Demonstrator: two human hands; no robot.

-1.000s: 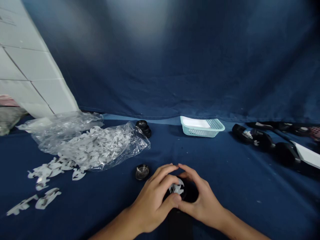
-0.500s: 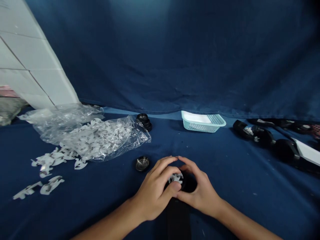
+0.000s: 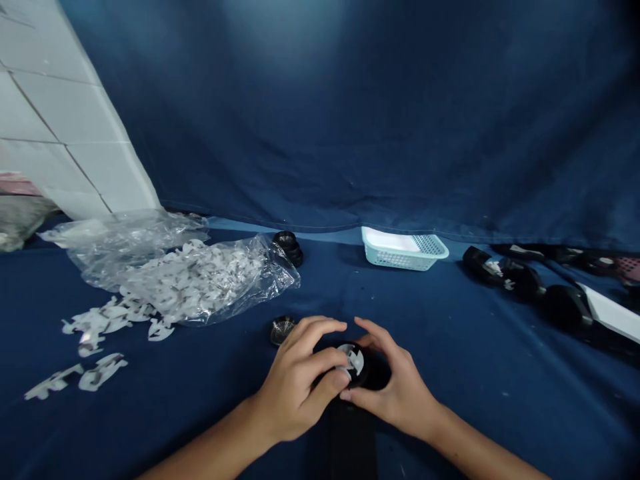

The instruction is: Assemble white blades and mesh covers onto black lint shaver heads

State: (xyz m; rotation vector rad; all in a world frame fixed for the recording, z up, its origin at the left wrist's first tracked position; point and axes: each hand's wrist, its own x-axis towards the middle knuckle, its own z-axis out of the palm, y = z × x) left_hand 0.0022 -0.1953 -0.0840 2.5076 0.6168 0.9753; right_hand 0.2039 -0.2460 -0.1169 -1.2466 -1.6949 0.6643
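A round black part with a white plastic piece in its top stands between my two hands. My left hand has its thumb and index finger closed at the left edge of the white piece. My right hand curves around the right side of the black part, thumb at its front and fingers behind, gripping it. A black strip extends from the part toward me. Behind my left hand lies a small black mesh cup, partly hidden by the fingers.
A clear bag spills white plastic pieces at the left. Stacked black rings stand behind. A light blue basket holds something white. Black parts and a white strip lie at the right, before a blue curtain.
My left fingertips have drawn back left and apart from my right fingertips, uncovering more of the white piece. The view has shifted slightly.
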